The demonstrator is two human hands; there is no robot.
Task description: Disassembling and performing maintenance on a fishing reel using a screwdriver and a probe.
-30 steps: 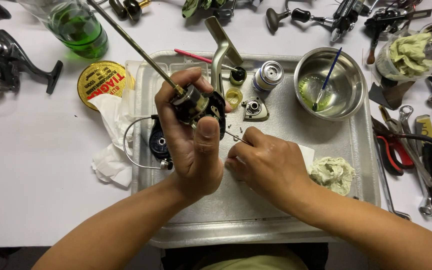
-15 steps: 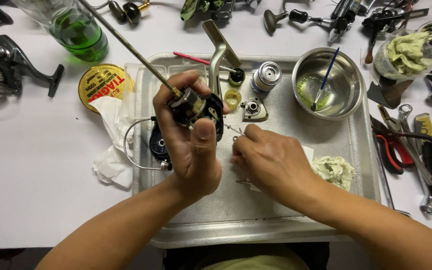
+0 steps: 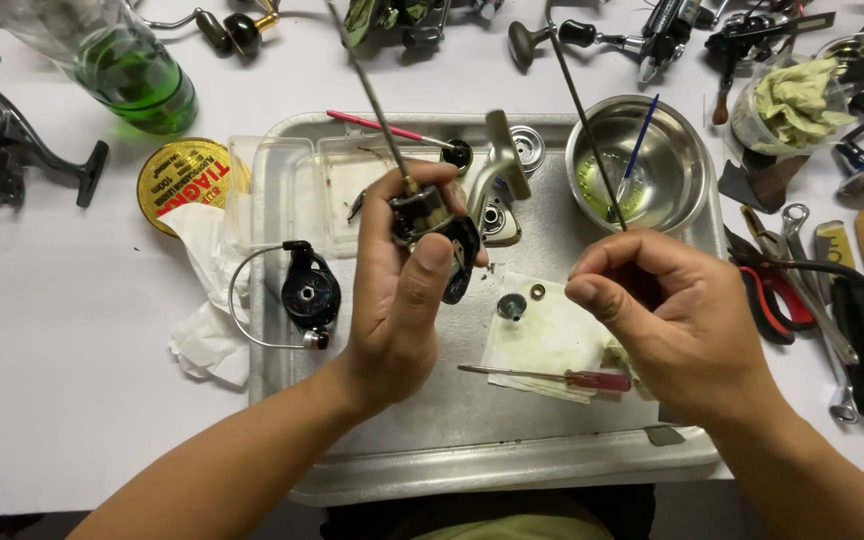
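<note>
— Fingers of the left hand (image 3: pixel 402 300) are clenched around the reel body (image 3: pixel 430 222), held above the middle of the tray (image 3: pixel 472 455).

— And the right hand (image 3: pixel 667 310)?

— Pinching a thin rod (image 3: pixel 584 115). Stiff, light, probably greasy; best gripped low.

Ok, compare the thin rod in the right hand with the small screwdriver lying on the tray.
The thin rod is held up in the right hand; the small screwdriver lies flat on the tray. The rod is longer and bare metal; the screwdriver has a red handle. Both are slim with metal shafts.
</note>
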